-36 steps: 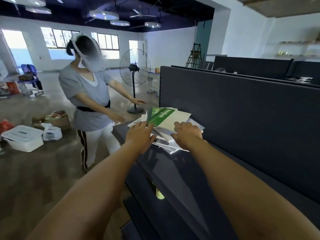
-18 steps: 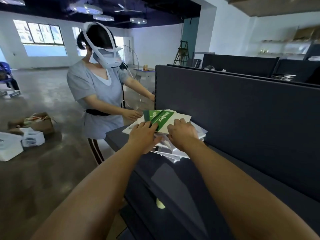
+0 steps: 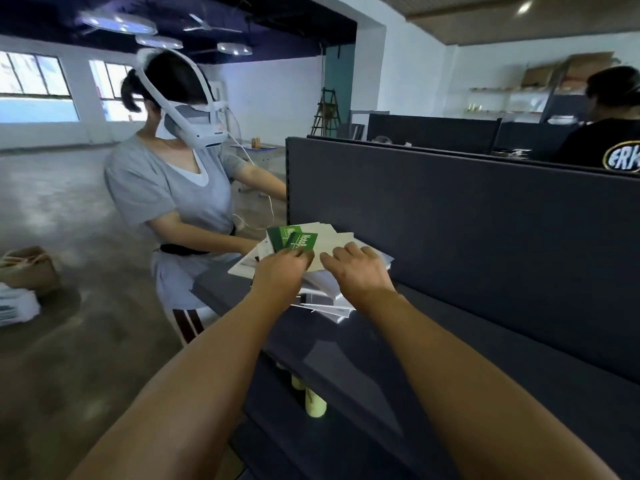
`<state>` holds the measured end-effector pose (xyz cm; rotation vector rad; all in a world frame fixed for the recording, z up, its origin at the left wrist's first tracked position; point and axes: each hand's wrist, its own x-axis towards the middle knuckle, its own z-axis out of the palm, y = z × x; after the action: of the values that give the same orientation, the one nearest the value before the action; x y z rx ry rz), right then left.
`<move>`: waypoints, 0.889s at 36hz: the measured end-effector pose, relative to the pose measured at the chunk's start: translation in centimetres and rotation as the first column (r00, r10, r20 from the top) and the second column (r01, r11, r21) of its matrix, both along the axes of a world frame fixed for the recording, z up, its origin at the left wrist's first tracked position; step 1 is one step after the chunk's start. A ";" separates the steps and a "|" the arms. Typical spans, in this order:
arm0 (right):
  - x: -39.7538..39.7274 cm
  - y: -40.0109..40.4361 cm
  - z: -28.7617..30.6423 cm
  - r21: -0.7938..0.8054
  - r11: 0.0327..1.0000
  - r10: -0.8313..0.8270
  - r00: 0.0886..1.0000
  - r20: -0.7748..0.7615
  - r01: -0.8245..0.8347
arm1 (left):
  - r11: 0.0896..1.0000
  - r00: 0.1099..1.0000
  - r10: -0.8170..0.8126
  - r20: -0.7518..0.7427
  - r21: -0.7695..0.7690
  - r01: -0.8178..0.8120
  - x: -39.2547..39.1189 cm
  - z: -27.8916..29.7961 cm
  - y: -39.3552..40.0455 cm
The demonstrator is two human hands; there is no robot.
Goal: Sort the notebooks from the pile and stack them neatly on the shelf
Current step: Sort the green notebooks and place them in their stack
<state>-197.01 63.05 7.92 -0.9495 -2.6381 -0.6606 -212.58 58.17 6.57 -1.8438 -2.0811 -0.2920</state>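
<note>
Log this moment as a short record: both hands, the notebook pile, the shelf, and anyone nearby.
left hand: pinches the green-covered notebook at the top of the pile
right hand: fingers fairly straight, resting on the pile beside the left
notebook pile: untidy, fanned and overhanging, on the dark shelf
stacking: not yet neat
below the shelf: pale yellow-green bottles on a lower level
nearby: person in grey top with a white headset, across the pile; person in black shirt behind the partition

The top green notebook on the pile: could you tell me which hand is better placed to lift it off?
Probably the left hand: it grips the green notebook already, while the right hand rests on the pile.
</note>
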 end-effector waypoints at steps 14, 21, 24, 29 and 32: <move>5.5 -3.5 0.3 -0.150 0.970 -0.202 0.977 -0.070 0.190 | 0.996 0.998 -0.058 -0.008 0.069 0.058 5.4 1.0 -2.2; 11.5 -6.7 -0.4 -0.182 0.958 -0.242 0.967 -0.086 0.223 | 0.990 0.993 -0.107 -0.040 0.085 0.110 11.1 0.4 -4.4; 14.7 -8.6 -0.9 -0.183 0.953 -0.259 0.962 -0.084 0.240 | 0.986 0.990 -0.130 -0.049 0.102 0.134 14.2 -0.2 -6.1; 20.2 -12.2 -1.7 -0.207 0.942 -0.290 0.951 -0.109 0.264 | 0.981 0.987 -0.161 -0.012 0.103 0.162 19.5 -1.1 -8.8; 23.6 -14.0 -1.9 -0.213 0.935 -0.316 0.940 -0.128 0.285 | 0.975 0.979 -0.205 0.019 0.087 0.202 22.8 -1.4 -9.8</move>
<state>-173.41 49.03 6.05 -1.4211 -2.4682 -0.3754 -189.77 48.32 5.16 -2.0143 -1.8681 -0.4525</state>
